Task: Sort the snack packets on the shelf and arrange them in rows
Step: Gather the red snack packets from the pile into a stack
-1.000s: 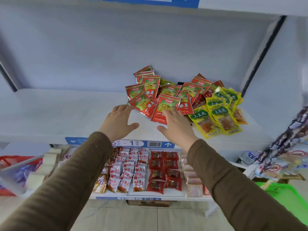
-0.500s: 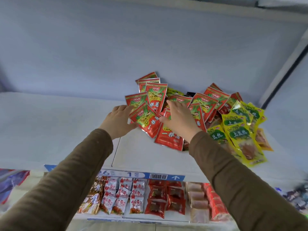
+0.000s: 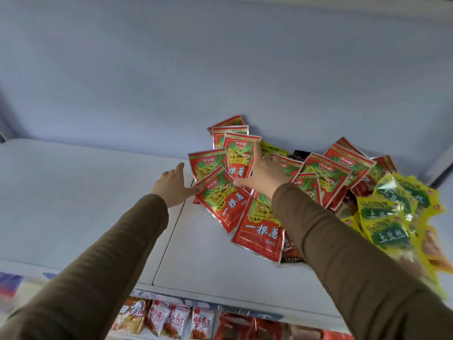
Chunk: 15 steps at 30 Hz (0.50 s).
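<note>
Overall: we saw both of the person's arms, in brown sleeves, reaching over a white shelf (image 3: 98, 204) toward a loose heap of snack packets at its back right.
Left hand: the left hand (image 3: 172, 186) lay with fingers straight and spread, its thumb touching the left edge of the tilted red packet (image 3: 221, 201); we saw it grip nothing.
Right hand: the right hand (image 3: 263, 171) rested flat and spread wide on the red packets (image 3: 328, 173), one finger stretched up along the upright red packet (image 3: 239, 153) and the thumb pointing left onto the tilted one; we could not tell whether any fingertip hooked under a packet.
Red packets: they overlapped in a jumble against the back wall, some upright, some slanted; a large red packet (image 3: 259, 231) lay nearest the front, partly under the right sleeve.
Yellow packets: the yellow-and-green packets (image 3: 389, 217) were piled to the right of the red ones, blurred at the near edge.
Dark packet: a dark packet (image 3: 291, 251) showed under the large red one.
Lower shelf: a lower shelf (image 3: 257, 314) held rows of small packets (image 3: 169, 322).
</note>
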Available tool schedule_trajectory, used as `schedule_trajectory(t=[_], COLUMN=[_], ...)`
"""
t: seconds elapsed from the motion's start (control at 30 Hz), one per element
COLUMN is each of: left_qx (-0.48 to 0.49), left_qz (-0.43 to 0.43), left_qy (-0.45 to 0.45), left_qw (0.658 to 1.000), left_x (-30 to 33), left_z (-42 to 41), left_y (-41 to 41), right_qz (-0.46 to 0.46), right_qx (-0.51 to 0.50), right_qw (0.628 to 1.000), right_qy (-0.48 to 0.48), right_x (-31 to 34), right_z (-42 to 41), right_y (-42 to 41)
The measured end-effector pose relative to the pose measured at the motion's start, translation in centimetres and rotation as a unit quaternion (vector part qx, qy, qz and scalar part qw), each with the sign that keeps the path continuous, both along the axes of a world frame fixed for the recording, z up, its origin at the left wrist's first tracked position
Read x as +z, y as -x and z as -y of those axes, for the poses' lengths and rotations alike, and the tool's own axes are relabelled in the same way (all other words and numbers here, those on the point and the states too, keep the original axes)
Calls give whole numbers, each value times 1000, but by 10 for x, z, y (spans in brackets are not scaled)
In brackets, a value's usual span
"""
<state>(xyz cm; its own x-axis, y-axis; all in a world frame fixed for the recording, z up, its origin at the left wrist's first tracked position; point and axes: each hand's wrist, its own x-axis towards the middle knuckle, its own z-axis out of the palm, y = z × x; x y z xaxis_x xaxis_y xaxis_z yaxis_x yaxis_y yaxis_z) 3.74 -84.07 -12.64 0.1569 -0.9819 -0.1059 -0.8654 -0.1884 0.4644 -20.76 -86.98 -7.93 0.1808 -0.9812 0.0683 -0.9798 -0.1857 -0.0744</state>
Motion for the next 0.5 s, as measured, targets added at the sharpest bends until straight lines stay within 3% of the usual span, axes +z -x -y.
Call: schedule_trajectory(t=[0.13,0.23,0.37,0.5], left_qx=[-1,-34,-55,-99], left_qz=[-110,-173,-288,-324], left_qy=[-27,3,37,93], left_qw=[994,984,955,936], left_x=[-14,-23,-23,-19], left_z=[22,33,41,53], left_y=[7,14,27,39], right_qz=[-12,15,88,206], right_qx=[-20,-20,17,52], right_qw=[1000,999,995,977], right_qy=[1,24,43,18], right_x=[-14,-20,-29,-33], right_z=[17,26,30,36], right_y=[-4,-10,-21,-27])
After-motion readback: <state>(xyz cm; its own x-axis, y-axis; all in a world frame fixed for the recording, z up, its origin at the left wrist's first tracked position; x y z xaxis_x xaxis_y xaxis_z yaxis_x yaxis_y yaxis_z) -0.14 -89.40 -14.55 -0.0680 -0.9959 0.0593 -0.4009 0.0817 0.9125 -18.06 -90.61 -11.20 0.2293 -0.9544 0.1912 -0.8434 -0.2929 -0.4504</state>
